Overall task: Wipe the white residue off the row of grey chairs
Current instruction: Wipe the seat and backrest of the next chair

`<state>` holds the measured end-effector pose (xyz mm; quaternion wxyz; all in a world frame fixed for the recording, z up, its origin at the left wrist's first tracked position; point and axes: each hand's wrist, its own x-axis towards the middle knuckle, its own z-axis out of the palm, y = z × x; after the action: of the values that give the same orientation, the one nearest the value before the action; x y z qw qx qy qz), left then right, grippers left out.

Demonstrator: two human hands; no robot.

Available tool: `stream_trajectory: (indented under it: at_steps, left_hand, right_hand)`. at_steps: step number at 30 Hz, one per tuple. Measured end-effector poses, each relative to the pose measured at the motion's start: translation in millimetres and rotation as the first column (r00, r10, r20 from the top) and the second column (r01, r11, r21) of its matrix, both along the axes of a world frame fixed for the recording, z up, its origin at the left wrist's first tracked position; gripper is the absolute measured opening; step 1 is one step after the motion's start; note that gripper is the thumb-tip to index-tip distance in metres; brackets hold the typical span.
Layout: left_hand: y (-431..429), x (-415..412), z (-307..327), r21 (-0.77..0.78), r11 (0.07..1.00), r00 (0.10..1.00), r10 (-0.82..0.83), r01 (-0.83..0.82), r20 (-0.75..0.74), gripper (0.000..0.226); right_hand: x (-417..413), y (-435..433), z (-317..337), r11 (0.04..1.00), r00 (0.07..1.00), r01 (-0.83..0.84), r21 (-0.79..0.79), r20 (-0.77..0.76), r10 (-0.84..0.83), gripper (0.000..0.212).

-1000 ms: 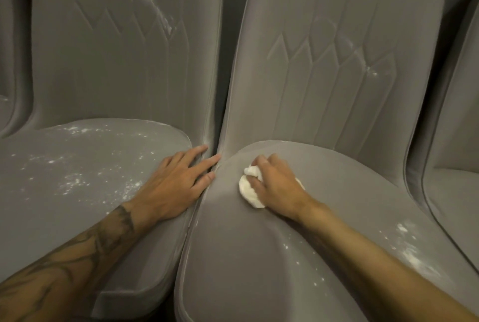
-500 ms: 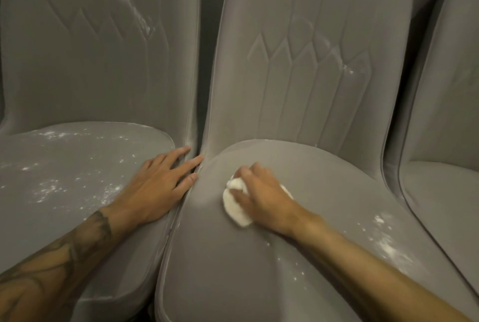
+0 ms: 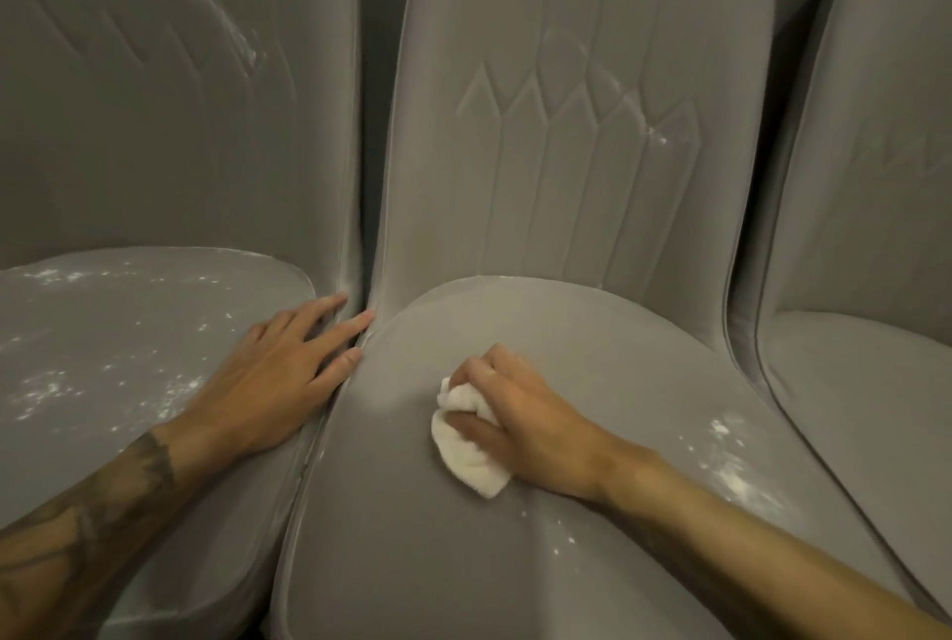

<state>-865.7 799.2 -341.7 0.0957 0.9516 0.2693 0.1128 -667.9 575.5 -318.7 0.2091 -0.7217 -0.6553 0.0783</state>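
Three grey chairs are standing side by side in a row, viewed from above by the person cleaning them. The right hand (image 3: 520, 425) is gripping a single crumpled white cloth (image 3: 466, 456), fingers curled round it, and is pressing it onto the seat of the middle chair (image 3: 592, 346) near its centre, seemingly to rub powder out of the fabric. The left hand (image 3: 288, 376) is lying flat, fingers straight and slightly spread, on the inner edge of the left chair (image 3: 154, 320), with fingertips reaching the gap between the two seats; it is probably bracing the person while leaning in. White residue (image 3: 734, 472) is showing as a patch on the middle seat, right of the cloth and apart from it. Scattered specks are also dotting the left seat and streaking its backrest. The right chair (image 3: 865, 397) is looking mostly clean.
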Motion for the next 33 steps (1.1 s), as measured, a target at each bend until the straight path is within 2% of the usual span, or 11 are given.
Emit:
stream_trajectory:
  at_steps: [3,6,12,14,18,20,23,25,27,30,33]
  left_hand:
    - [0,0,0,0.015,1.0,1.0,0.007,-0.007,-0.013,0.059]
    - [-1,1,0,0.029,1.0,1.0,0.013,-0.012,-0.01,0.057]
    - [-3,0,3,0.01,1.0,1.0,0.001,-0.001,-0.02,0.058]
    - [-4,0,5,0.008,1.0,1.0,0.001,-0.001,-0.021,0.057]
    - [-6,0,6,0.022,1.0,1.0,0.007,-0.007,-0.026,0.059]
    - [-5,-1,6,0.018,1.0,1.0,0.007,-0.006,-0.024,0.058]
    - [-3,-1,4,0.014,1.0,1.0,-0.003,0.004,-0.011,0.057]
    - [-2,-2,3,0.015,1.0,1.0,-0.006,0.006,-0.012,0.058]
    - [-1,-1,2,0.02,1.0,1.0,-0.002,0.002,-0.017,0.06]
    - [-2,0,3,0.03,1.0,1.0,0.002,-0.001,-0.02,0.064]
    - [-2,-2,3,0.022,1.0,1.0,0.006,-0.005,-0.018,0.066]
  right_hand:
    - [47,4,10,0.979,0.978,0.193,-0.066,0.09,-0.187,0.03]
    - [63,14,17,0.924,0.927,0.371,-0.091,0.09,-0.363,0.034]
    - [20,-19,0,0.998,0.999,0.045,-0.048,-0.001,-0.045,0.03]
    - [53,-17,5,0.989,0.991,0.13,-0.073,0.051,-0.127,0.03]
    - [96,-6,15,0.897,0.898,0.434,-0.084,0.117,-0.424,0.034]
    - [77,-7,9,0.919,0.919,0.387,-0.07,0.107,-0.379,0.034]
    - [37,-35,0,0.991,0.991,0.13,-0.029,0.024,-0.129,0.031]
    - [46,-47,7,0.994,0.997,0.072,-0.082,0.008,-0.072,0.029]
    - [79,-45,14,0.978,0.982,0.183,-0.104,0.077,-0.175,0.029]
    - [111,-32,25,0.883,0.887,0.457,-0.108,0.131,-0.443,0.034]
    - [88,-29,10,0.921,0.923,0.378,-0.088,0.116,-0.368,0.033]
